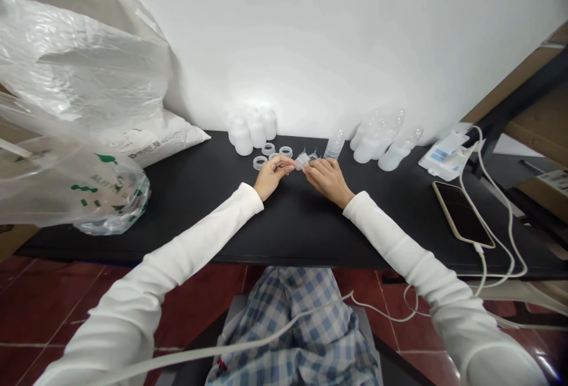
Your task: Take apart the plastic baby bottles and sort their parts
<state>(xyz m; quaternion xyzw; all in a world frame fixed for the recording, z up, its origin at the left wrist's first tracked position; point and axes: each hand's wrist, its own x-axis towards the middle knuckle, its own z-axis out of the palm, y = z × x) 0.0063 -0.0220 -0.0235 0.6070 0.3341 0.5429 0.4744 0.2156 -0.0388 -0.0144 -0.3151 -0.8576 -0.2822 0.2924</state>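
Note:
My left hand and my right hand meet in the middle of the black table. Their fingertips pinch a small clear ribbed plastic piece from either side. Just beyond it, a second clear piece sits against my right fingers. Several translucent plastic rings lie beyond my left hand. Behind them stand several frosted white bottles. A clear plastic bottle stands past my right hand, ahead of a row of frosted bottles with clear tops.
A large plastic bag and white sack fill the table's left end. At right lie a phone with a white cable and a white device. A white wall backs the table.

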